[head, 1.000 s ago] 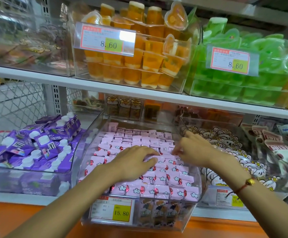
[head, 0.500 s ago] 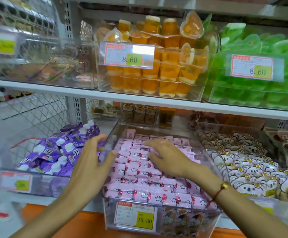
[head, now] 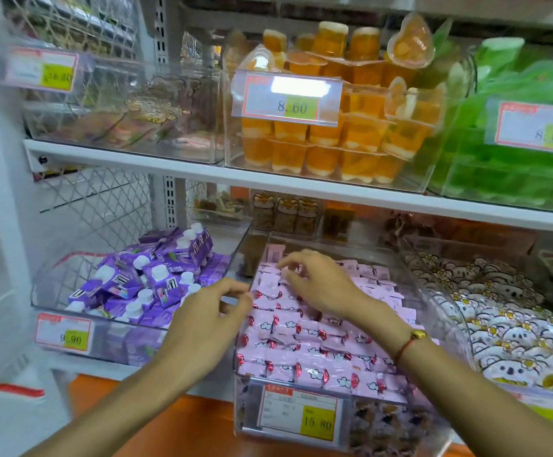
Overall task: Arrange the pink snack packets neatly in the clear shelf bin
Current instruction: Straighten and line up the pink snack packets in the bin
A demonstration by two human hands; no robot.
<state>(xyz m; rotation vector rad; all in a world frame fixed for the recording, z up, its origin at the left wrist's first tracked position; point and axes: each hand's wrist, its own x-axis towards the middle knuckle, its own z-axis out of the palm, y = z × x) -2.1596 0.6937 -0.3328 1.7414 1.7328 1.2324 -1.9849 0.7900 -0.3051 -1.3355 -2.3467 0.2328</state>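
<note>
Nearest the camera, the price tag (head: 301, 415) reading 15.80 is fixed to the front wall of the clear shelf bin (head: 446, 328), and everything else is placed from that bin.

Half a second ago the left hand (head: 209, 319) was held against the bin's left wall, fingers spread over the gap toward the purple cartons. It has since been brought to the bin's left rim, where the fingertips are curled toward the outermost pink snack packets (head: 304, 338); whether a packet is pinched or merely touched cannot be told.

The right hand (head: 318, 285) has been shifted from the middle of the pile to the back left of the bin. Its fingers are bent down onto the packets there, seemingly nipping one, though the grip is not plainly shown. A red cord bracelet (head: 407, 346) is worn at that wrist.

The work is judged to have passed from the front rows to the left edge and back corner, where some packets are tilted.

The packets lie inside the bin, filling it from front wall to back. The front rows are laid flat and overlapping in fairly even lines, red ends and cloud prints showing. Farther back, pale undersides with printed labels are turned up, and one packet stands on end against the rear wall.

Left of the bin, purple cartons (head: 150, 282) are heaped in their own bin. Above it, orange jelly cups (head: 334, 143) are stacked on the upper shelf.
</note>
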